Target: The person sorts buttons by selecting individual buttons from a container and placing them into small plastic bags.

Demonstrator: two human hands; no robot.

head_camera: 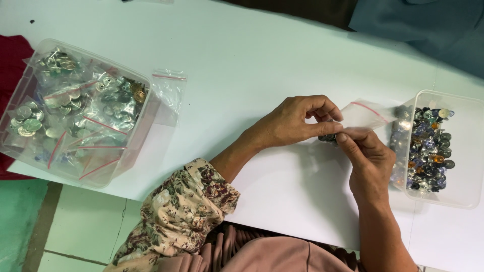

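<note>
- The left hand [297, 121] is closed in a pinch, thumb and forefinger pressed on the mouth of a small clear bag [364, 115] with a red zip strip.
- The right hand [370, 161] is also pinched, fingertips meeting the left thumb at the same bag edge; a few dark buttons [328, 137] are seen just under the two thumbs, apparently inside the bag.
- The bag is held just above the table [242, 60], its free end pointing to 2 o'clock from the hands.
- By the look of it, the zip strip is being pressed. This would be done best with both lips lined up flat, the buttons kept clear of the strip, and the pinch slid along its whole length.
- At 3 o'clock from the hands, close by, an open tub [469, 151] of loose mixed buttons is set; the bag's end reaches its near rim.
- At 9 o'clock, well apart, a larger tub [30, 151] of filled bags of silvery buttons is placed.
- An empty bag [169, 95] lies against that tub's right side.
- At 12 o'clock, blue cloth [428, 25] lies at the table's far edge.
</note>
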